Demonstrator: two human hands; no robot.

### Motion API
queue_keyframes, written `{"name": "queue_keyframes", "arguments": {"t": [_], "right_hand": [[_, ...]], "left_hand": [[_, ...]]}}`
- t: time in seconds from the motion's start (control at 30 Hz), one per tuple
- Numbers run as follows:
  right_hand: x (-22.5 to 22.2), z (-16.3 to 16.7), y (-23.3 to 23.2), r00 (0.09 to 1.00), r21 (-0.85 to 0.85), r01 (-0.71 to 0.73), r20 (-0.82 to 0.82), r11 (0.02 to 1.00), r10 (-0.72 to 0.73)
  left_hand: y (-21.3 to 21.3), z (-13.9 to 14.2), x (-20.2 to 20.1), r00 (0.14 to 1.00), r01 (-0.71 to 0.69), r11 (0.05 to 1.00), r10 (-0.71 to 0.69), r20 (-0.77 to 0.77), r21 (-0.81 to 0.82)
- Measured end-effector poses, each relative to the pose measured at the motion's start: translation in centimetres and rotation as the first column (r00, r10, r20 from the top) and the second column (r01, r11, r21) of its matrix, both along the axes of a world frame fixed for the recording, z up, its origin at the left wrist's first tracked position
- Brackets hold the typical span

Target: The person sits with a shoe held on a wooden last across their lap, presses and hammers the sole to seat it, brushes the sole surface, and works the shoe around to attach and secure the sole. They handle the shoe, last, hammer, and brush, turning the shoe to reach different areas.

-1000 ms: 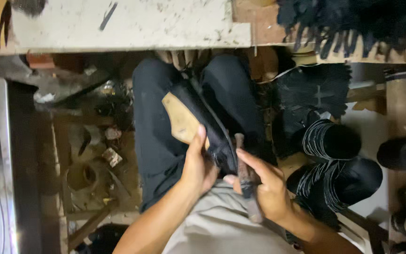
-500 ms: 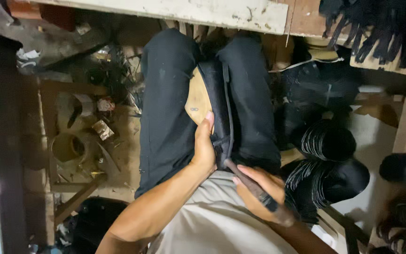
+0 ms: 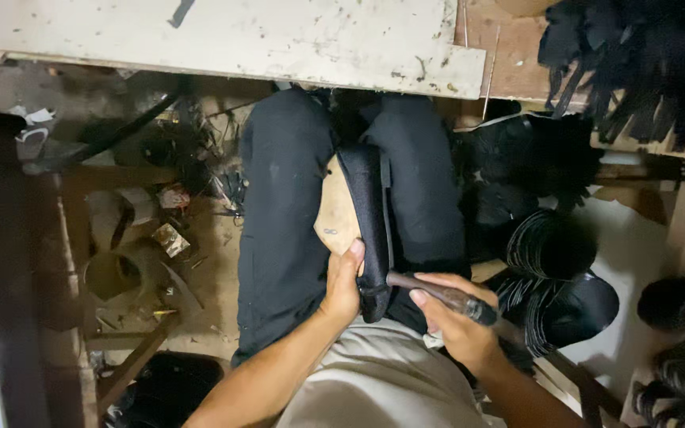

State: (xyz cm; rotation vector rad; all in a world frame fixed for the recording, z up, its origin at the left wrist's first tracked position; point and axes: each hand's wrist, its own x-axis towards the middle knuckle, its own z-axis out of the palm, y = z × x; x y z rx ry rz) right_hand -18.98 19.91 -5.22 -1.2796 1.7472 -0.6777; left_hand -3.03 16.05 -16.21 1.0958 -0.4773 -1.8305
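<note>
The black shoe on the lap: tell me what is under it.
The black shoe lies sole-side up between the thighs in dark trousers, steadied by the left hand. The right hand holds a tool against its heel. Whatever lies directly beneath is covered.

- Workbench edge closes off the far side above the knees; little room shows between bench and lap
- Right side: stacked black pieces crowd close beside the right hand; passage tight
- Left side: scrap-littered floor beside the left thigh; room open above it
- Lap centre: occupied by the shoe
</note>
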Motion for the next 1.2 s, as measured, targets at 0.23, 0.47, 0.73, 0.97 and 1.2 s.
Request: {"name": "queue_keyframes", "arguments": {"t": [0.23, 0.47, 0.73, 0.97, 1.2], "right_hand": [[-0.1, -1.0, -3.9, 0.926, 0.314, 0.247, 0.201, 0.917, -0.319], [-1.3, -3.1, -5.3, 0.816, 0.495, 0.337, 0.271, 0.801, -0.511], [-2.1, -4.8, -4.3, 0.784, 0.24, 0.249, 0.519, 0.938, -0.341], [-0.8, -3.6, -7.2, 0.812, 0.408, 0.38, 0.282, 0.83, -0.511], [-1.2, -4.1, -10.8, 0.763, 0.519, 0.363, 0.311, 0.774, -0.567]], "left_hand": [[-0.5, -0.3, 0.1, 1.0, 0.008, 0.999, -0.008, -0.002, -0.051], [-0.4, -1.0, 0.2, 0.997, 0.014, 1.0, -0.015, -0.072, -0.011], [-0.1, -1.9, 1.0, 0.989, 0.125, 0.991, -0.128, -0.08, -0.046], [-1.4, -0.9, 0.9, 0.99, 0.118, 0.991, -0.123, -0.065, -0.068], [-1.1, -1.5, 0.2, 0.986, 0.096, 0.995, -0.092, -0.138, 0.02]]}}
